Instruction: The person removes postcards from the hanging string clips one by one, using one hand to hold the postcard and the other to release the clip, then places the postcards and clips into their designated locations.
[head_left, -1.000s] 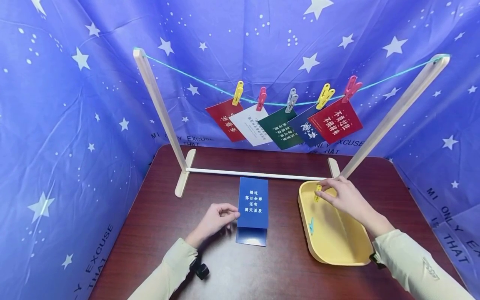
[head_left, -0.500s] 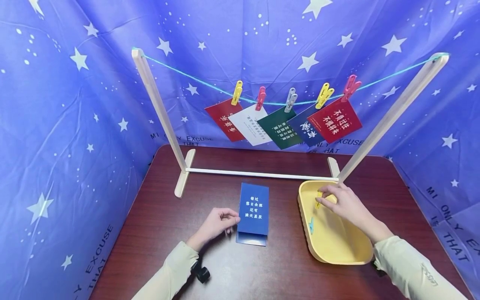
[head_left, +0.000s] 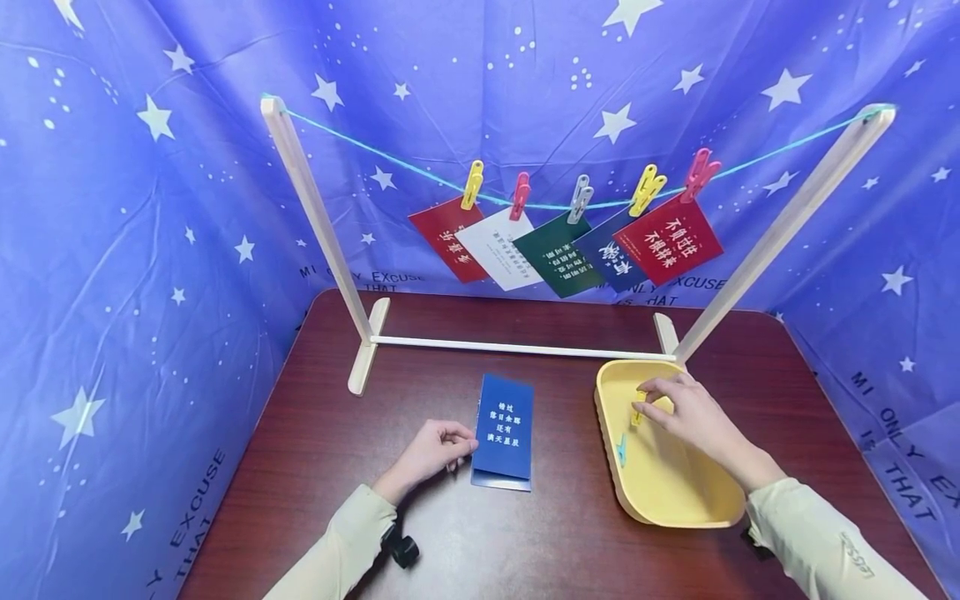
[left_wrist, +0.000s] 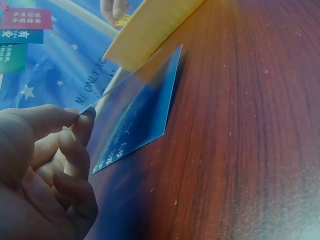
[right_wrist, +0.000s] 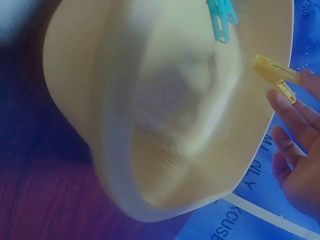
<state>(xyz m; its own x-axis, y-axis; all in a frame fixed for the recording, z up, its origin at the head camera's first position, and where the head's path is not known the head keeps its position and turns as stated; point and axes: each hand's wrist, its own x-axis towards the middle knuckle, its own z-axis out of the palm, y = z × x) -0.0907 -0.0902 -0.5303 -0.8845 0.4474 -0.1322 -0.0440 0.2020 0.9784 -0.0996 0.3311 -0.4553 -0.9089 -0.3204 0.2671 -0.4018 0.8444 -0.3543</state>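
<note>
My left hand (head_left: 431,452) pinches the left edge of a dark blue card (head_left: 504,427) with white lettering. Beneath it, a glossy blue card (left_wrist: 145,112) lies on the table, mostly covered in the head view. Over the yellow tray (head_left: 678,492), my right hand (head_left: 693,417) pinches a yellow clothespin (right_wrist: 274,76) between thumb and finger; in the right wrist view the clip's far end points into the tray. A teal clothespin (right_wrist: 220,21) is in the tray, by its left wall.
Behind, a wooden frame (head_left: 318,217) holds a sagging teal cord (head_left: 382,153). Several cards hang there from clothespins, among them a white card (head_left: 498,250) and a red card (head_left: 667,240). A star-patterned blue curtain (head_left: 480,75) surrounds the dark wooden table (head_left: 322,367).
The blue card has come down toward me with my left hand, covering more of the glossy card. My right hand has lowered slightly with the yellow clothespin.
</note>
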